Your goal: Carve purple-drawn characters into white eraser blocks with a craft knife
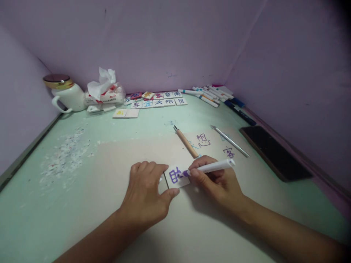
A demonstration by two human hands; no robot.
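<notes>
We take the white tile (pixel 179 181) as the centre of the dial, with 12 o'clock toward the far wall. The tile lies flat on the pale sheet (pixel 106 182) that covers part of the green counter (pixel 26 215), and it bears purple strokes.

Left hand (pixel 148 191): we locate it at 9 o'clock, in contact with the tile. Thumb and forefinger are spread moderately and clamped on the tile, the thumb at the near edge and the forefinger at the far left corner.

Right hand (pixel 219 182): we locate it at 3 o'clock, beside the tile. Its fingers are closed around the white marker (pixel 214 167), whose purple tip is at the strokes on the tile; the rear end points to 2 o'clock.

Surrounding items: we note the wooden-handled tool (pixel 186 141) at 12 o'clock, near the right hand, and the silver knife (pixel 231 141) at 2 o'clock. The dark phone (pixel 274 153) lies between 2 and 3 o'clock; white shavings (pixel 65 157) are scattered between 9 and 10 o'clock.
</notes>
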